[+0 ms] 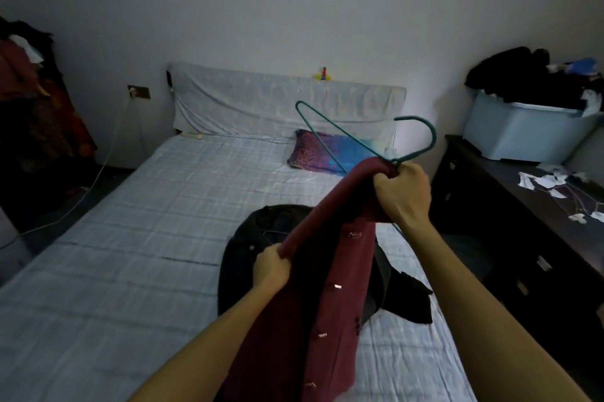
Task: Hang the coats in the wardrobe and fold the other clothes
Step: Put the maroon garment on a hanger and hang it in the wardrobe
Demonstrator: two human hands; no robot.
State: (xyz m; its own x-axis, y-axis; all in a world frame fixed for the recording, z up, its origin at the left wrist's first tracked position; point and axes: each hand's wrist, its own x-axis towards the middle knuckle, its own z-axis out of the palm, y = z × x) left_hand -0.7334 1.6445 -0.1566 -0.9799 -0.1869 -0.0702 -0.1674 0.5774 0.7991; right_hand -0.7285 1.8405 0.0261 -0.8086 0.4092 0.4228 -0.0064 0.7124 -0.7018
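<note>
1. A bed [130,238] with a pale checked sheet stretches beneath and beyond both hands, its cloth-covered headboard [261,101] well past the fingers.
2. A maroon coat [294,320] with metal clasps down its front hangs from both hands above the bed. Its rolled upper edge runs from the left fingers up to the right fingers, and the rest drops below them toward the camera.
3. A black garment [242,257] lies crumpled on the bed under the left hand and behind the coat, and spreads out to the right below the right forearm.
4. A dark surface [510,205] to the right of the right hand carries a pale blue bin [523,133] heaped with dark clothes, well apart from the fingers.
5. A green wire hanger [327,127] rises from the right fingers. Its hook curves just above and beyond them, and one shoulder reaches up and to their left, in front of a patterned pillow [313,153].
6. The right hand [403,192] has its fingers [384,179] curled tight, gripping the top of the coat and the hanger's neck together.
7. The left hand [269,266], lower and to the left, has its fingers [277,256] wrapped round the coat's rolled edge.
</note>
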